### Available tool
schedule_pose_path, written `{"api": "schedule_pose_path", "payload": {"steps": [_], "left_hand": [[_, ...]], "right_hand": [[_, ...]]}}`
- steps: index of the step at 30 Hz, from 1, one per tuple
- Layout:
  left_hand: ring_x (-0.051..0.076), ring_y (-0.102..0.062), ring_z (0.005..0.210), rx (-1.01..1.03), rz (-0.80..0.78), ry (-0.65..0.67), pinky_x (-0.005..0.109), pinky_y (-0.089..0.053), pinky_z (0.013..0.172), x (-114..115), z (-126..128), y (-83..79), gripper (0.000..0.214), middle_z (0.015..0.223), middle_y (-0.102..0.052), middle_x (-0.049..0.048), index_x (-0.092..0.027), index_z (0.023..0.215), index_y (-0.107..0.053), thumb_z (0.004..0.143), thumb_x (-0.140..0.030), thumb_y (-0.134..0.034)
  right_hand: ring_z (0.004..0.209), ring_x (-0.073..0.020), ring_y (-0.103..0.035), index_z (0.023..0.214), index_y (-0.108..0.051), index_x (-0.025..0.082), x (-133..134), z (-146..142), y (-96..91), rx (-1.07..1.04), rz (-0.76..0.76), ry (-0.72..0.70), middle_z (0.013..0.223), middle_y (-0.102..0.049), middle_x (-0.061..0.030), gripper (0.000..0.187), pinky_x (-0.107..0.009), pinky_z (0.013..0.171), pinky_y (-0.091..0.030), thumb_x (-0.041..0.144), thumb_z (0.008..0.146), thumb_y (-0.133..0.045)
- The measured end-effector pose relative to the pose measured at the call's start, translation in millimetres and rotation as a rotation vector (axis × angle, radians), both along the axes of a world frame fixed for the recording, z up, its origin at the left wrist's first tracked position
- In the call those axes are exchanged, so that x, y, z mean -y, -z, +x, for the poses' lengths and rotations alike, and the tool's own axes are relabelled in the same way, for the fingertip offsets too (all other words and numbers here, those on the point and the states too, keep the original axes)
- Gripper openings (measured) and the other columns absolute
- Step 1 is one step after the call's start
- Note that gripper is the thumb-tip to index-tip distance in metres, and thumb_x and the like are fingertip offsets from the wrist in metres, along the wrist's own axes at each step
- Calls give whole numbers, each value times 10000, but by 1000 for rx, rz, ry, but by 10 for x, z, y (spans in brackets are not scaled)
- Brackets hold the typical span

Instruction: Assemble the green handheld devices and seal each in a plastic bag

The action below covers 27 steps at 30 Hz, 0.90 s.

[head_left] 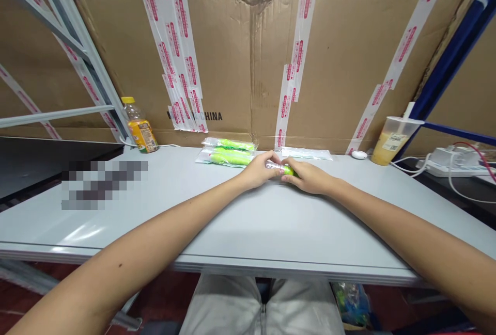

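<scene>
Near the back of the table, both my hands are closed around a slim lime-green item with a clear section (287,170). Its exact kind is unclear, as my fingers cover much of it. My left hand (260,171) grips the clear end, while my right hand (307,176) pinches the green end. Just left of my left hand lie clear packets with similar bright green items inside, a front packet (230,158) and a rear packet (232,144). Behind my right hand, a flat clear packet (308,154) lies along the cardboard.
A cardboard wall (232,66) with tape strips backs the white table (294,237). A juice bottle (142,128) stands at back left. At back right are a drink cup (393,141), a small white round object (359,155) and a power strip (453,164) with cables.
</scene>
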<state>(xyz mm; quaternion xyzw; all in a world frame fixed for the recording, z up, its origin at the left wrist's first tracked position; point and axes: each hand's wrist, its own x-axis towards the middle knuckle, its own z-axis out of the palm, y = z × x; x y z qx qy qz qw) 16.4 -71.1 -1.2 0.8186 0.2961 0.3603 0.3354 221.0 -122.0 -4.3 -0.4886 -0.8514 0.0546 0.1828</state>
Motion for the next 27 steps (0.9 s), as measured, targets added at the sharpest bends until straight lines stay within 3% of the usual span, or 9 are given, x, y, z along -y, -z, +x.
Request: {"api": "schedule_pose_path", "payload": {"steps": [3,8,11,14,17,21,27], "left_hand": [[180,-592,894,-39,7,23,302,-455,833,-13,-17,-23,328,940,-666,7,-180,895,-632,705,-420,-748],[160,-620,764,-82,-140,-32,288,-469,724,15,14,-34,384,909,-677,28,-175,957,-625,752,-492,-694],[160,-578,626,-273,-131,-73,292,-427,633,61,2,-76,434,738,-656,20,-168,874,-650,824,-590,-567],[185,-577,684,-436,-46,-2,298,-409,656,82,-46,-115,443,715,-653,31,-167,757,-646,844,-585,-529],[209,-595,821,-384,47,76,299,-425,726,73,-89,-102,299,866,-680,33,-184,882,-637,793,-469,-630],[214,-586,879,-299,178,82,310,-430,774,79,-90,-42,298,956,-662,27,-208,961,-581,739,-372,-693],[229,-618,869,-341,10,-57,312,-445,756,123,-35,-99,333,938,-693,45,-194,993,-640,792,-458,-612]], "right_hand": [[905,-260,-643,1191,-501,197,-3,7,4,30,31,-13,1081,-689,-123,375,-321,738,-428,498,973,-453],[882,-255,-643,1140,-526,184,8,-13,2,62,89,-14,1041,-701,-123,347,-320,730,-424,479,970,-460],[895,-264,-650,1170,-519,178,26,-29,11,88,100,-10,1051,-705,-131,369,-321,728,-421,483,969,-463],[867,-267,-661,1213,-492,187,46,-49,28,141,88,-22,1011,-713,-121,391,-315,698,-405,493,973,-452],[789,-273,-660,1235,-443,178,56,-66,39,175,68,-4,919,-711,-111,421,-304,627,-370,509,974,-433],[766,-278,-657,1255,-383,167,41,-68,48,155,45,33,869,-698,-104,464,-288,587,-345,516,957,-453],[781,-284,-664,1268,-385,182,30,-86,62,188,62,69,889,-707,-103,446,-286,590,-336,476,948,-484]]}}
